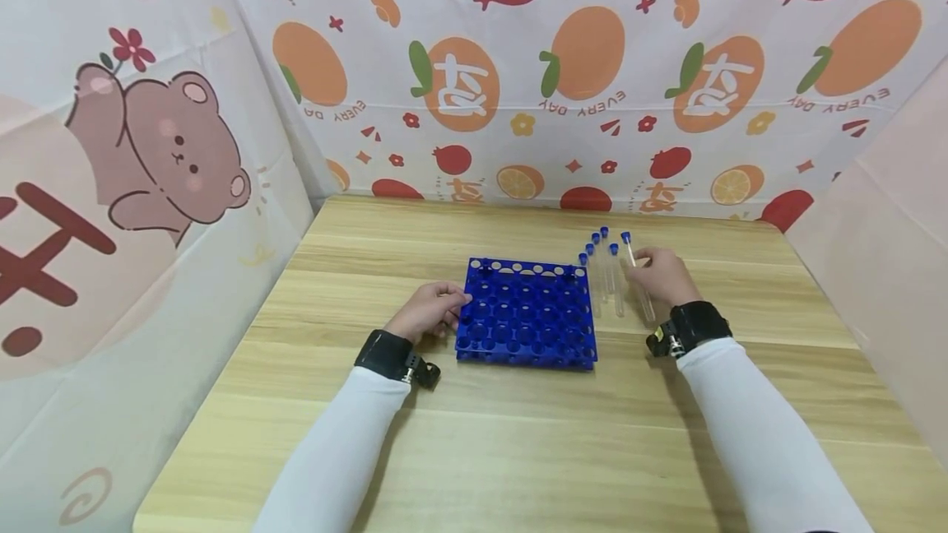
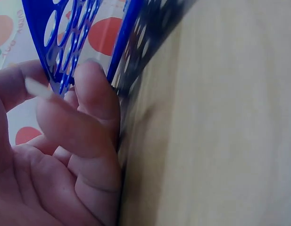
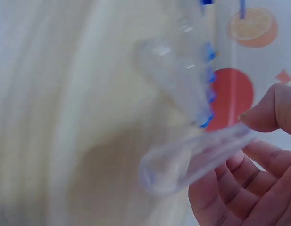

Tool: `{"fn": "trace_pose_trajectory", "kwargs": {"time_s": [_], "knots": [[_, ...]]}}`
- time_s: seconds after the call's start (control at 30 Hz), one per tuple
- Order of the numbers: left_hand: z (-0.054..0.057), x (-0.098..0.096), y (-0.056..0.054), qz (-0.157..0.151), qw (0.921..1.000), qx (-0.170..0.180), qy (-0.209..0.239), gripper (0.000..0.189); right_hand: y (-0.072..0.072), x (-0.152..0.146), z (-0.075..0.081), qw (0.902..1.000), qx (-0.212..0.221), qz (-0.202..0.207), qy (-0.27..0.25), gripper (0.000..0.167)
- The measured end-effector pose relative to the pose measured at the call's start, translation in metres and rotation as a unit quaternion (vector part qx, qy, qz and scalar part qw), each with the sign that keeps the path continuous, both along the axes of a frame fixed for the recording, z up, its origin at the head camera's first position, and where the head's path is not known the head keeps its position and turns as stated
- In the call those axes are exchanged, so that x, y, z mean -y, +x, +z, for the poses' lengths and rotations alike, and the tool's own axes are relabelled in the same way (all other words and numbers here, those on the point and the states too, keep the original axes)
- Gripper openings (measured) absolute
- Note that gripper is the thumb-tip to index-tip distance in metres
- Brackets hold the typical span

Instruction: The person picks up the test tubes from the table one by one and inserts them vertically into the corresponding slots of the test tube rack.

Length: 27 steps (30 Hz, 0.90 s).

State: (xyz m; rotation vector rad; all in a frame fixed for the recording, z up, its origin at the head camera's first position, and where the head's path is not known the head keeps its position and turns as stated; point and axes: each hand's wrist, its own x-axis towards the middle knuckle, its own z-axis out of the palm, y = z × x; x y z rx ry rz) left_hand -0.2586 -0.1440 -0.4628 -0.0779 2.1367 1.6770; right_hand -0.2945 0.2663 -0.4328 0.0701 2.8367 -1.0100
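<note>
A blue test tube rack [image 1: 524, 315] with rows of round holes stands on the table. My left hand [image 1: 427, 311] pinches its left edge; in the left wrist view the thumb and fingers [image 2: 91, 89] meet at the end of the rack's perforated plate [image 2: 70, 42]. To the right, my right hand [image 1: 664, 276] pinches a clear test tube [image 1: 641, 290] with a blue cap, held at a slant. The right wrist view shows this tube's rounded bottom [image 3: 159, 174] pointing away from the fingers. Several more capped tubes [image 1: 619, 294] lie between the rack and the right hand.
The wooden table [image 1: 474, 451] runs back to a fruit-print cloth [image 1: 518, 163] hung behind it. Another cloth with a bear [image 1: 174, 146] hangs at the left, and a pale one [image 1: 903, 212] at the right. Both wrists wear black straps with cameras.
</note>
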Motion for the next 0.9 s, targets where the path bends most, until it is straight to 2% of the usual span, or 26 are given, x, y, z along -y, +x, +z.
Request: {"fn": "trace_pose_trajectory", "kwargs": {"time_s": [0.2,0.37,0.5,0.63,0.77,0.9], "knots": [[0.001,0.002,0.0,-0.001,1.0,0.006,0.007,0.028,-0.001,0.017,0.021,0.9984,-0.051,0.02,-0.013,0.055],[0.0,0.003,-0.001,0.001,0.9998,0.01,0.014,0.028,-0.001,0.036,0.038,0.9928,-0.104,0.045,-0.037,0.058],[-0.002,0.005,-0.002,0.004,0.9993,0.018,0.032,0.03,-0.001,0.053,0.05,0.9845,-0.144,0.059,-0.081,0.06],[-0.004,0.006,-0.002,0.01,0.9983,0.03,0.048,0.033,-0.001,0.072,0.057,0.972,-0.17,0.072,-0.146,0.059],[-0.006,0.006,-0.001,0.011,0.9981,0.029,0.054,0.035,-0.001,0.089,0.06,0.9577,-0.175,0.091,-0.21,0.059],[-0.007,0.005,0.001,0.015,0.9981,0.022,0.056,0.034,0.0,0.106,0.063,0.9493,-0.165,0.102,-0.247,0.059]]}}
